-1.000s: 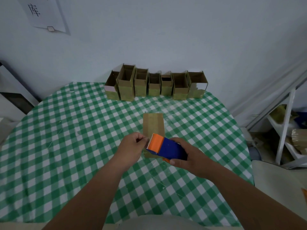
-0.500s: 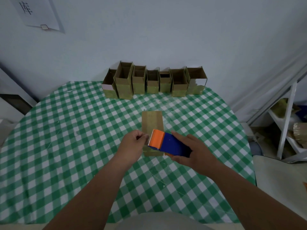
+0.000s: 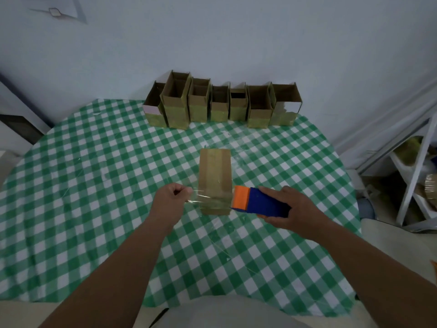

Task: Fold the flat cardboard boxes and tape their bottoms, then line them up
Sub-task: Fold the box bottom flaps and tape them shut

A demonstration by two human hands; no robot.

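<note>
Down near the middle of the frame, the left hand (image 3: 173,201) had its fingers curled, pinching the free end of a strip of clear adhesive tape (image 3: 199,199) between thumb and fingertips. The strip ran to the right, across the near end of a tan folded cardboard box (image 3: 214,178) lying lengthwise on the table, and reached the orange mouth of a blue-and-orange plastic tape dispenser (image 3: 256,201). The right hand (image 3: 292,210) gripped that dispenser from the right side, with fingers laid along its top and the thumb beneath, holding the orange end just beside the box's right edge. Whether the tape already touched the cardboard could not be told.

The box lay at the centre of a round table covered with a green-and-white checked cloth (image 3: 94,185), a little above both hands in the picture. Further up, at the far edge of the table and against the pale wall, stood a row of seven open brown cardboard boxes (image 3: 221,104), upright and side by side, touching or nearly so. At the right edge of the frame stood a white metal shelf frame (image 3: 416,171), and in the upper left corner a sheet of white paper (image 3: 56,10) hung on the wall.
</note>
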